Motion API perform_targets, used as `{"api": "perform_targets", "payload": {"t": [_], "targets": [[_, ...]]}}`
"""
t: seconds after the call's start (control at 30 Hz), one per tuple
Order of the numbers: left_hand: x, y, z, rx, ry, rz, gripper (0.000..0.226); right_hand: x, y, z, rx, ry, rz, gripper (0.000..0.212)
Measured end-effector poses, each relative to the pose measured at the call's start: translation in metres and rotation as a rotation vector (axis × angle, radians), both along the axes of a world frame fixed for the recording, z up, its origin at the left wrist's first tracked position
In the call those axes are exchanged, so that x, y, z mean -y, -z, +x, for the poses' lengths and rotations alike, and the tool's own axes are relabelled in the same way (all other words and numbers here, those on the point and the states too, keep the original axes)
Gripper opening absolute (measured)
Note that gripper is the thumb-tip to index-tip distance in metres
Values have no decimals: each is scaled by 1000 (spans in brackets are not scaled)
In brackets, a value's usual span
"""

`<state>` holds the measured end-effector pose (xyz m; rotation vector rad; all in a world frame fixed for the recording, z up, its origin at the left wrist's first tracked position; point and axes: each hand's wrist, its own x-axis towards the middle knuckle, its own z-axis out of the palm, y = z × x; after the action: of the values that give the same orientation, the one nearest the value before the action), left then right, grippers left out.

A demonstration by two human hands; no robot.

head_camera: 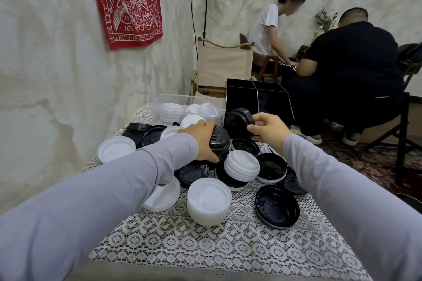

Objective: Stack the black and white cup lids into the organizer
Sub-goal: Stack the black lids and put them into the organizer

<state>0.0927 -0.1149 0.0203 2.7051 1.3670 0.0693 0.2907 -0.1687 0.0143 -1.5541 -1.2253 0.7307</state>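
Tablecloth: white lace tablecloth [205, 246] covers the table right up to your body; the nearest strip is bare, so it can serve as sorting space.
Near lids: a white stack [209, 201] sits dome-up just ahead of your sleeves, with a loose black lid [277, 206] lying hollow-side up to its right. Colours are already being nested apart here, probably so they go in as columns.
Heap: mixed black and white lids [242, 165] overlap mid-table, some tilted on each other, not yet sorted.
Left hand: your left hand [202, 141] grips a short black stack [220, 141], fingers curled over the top and thumb low on the side. It looks like a steadying hold, so the stack stays put while more is added.
Right hand: your right hand [269, 130] pinches a single black lid [238, 122] by its rim, stood on edge above the heap and just beside that stack. My read is that it gets nested there next.
Clear tub: a clear tub [159, 104] behind the heap holds only white lids.
Organizer: the black organizer [258, 98] stands at the far edge, divided into compartments; no lids show in the ones facing you.
Background: two people [342, 57] sit beyond the table, backs or sides to you; a red banner [127, 2] hangs on the wall.
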Motion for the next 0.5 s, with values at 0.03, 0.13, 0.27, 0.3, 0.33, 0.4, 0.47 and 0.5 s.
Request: {"api": "perform_targets", "payload": {"t": [0.03,0.13,0.27,0.3,0.33,0.4,0.47,0.5], "targets": [[0,-1,-1,6,-3,6,96,2,0,-5,-141,-12,12,14],[-3,-5,-3,29,-13,24,100,5,0,-16,-447,-26,40,19],[-7,-15,-8,102,-29,59,103,3,4,-27,-704,-7,14,22],[-7,-19,-9,120,-33,69,101,2,5,-30,-746,-5,7,22],[-9,-22,-10,140,-35,78,99,2,5,-33,-768,-2,-4,22],[-11,-29,-11,186,-29,85,96,1,6,-37,-775,5,-37,24],[-14,-34,-12,232,-17,74,100,0,5,-40,-789,10,-61,24],[-14,-36,-13,239,-8,72,102,0,5,-40,-793,21,-66,22]]}}
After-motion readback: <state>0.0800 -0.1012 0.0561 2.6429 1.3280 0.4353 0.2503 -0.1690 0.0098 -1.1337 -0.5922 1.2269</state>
